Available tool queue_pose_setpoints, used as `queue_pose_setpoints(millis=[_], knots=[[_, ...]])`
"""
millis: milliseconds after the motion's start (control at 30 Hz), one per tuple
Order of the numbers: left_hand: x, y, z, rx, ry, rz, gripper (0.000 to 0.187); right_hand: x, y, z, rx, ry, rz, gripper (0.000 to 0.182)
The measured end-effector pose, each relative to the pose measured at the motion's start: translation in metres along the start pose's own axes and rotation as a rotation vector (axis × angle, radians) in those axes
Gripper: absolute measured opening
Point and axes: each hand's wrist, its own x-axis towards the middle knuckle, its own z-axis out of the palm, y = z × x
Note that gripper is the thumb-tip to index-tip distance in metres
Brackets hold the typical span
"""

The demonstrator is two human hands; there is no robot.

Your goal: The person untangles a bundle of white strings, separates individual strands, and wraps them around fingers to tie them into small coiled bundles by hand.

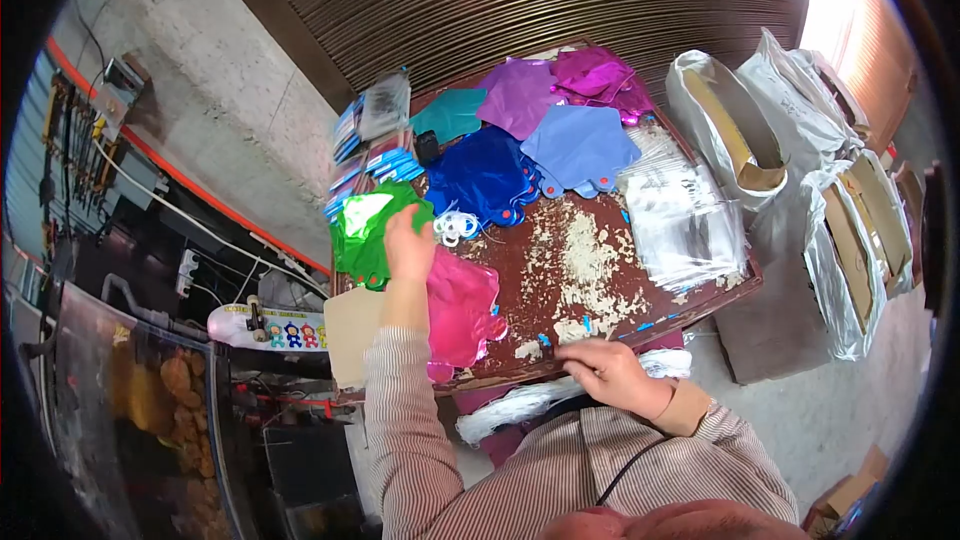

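Note:
My left hand [408, 246] reaches over a pile of shiny green foil sheets [372, 230], which look like flat balloons. Its fingers are stretched onto the pile's right side, with the thumb apart. Just below that wrist lies a stack of pink foil sheets [462, 305]. My right hand [612, 374] is at the table's front edge, fingers curled and pressed together; whether they pinch something small is hidden. Small blue scraps [545, 339] lie near its fingertips. White ribbon rings [455, 227] sit between the green pile and a dark blue foil stack [478, 178].
Further foil stacks, light blue [582, 150], purple [520, 98], magenta [600, 78] and teal [447, 115], cover the back of the worn table [520, 285]. Clear plastic sleeves [685, 220] lie at right. White bags [725, 125] holding cardboard stand beyond. A skateboard [268, 328] is at left.

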Motion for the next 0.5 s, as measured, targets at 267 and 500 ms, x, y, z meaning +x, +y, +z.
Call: queue_pose_setpoints(millis=[267, 500], knots=[[-0.197, 0.066, -0.002, -0.269, -1.303, 0.527, 0.021, -0.076, 0.084, 0.023, -0.18, -0.985, 0.439, 0.024], [-0.325, -0.042, 0.109, 0.133, -0.814, 0.292, 0.021, -0.114, 0.147, 0.062, -0.494, -1.176, 0.528, 0.026]])
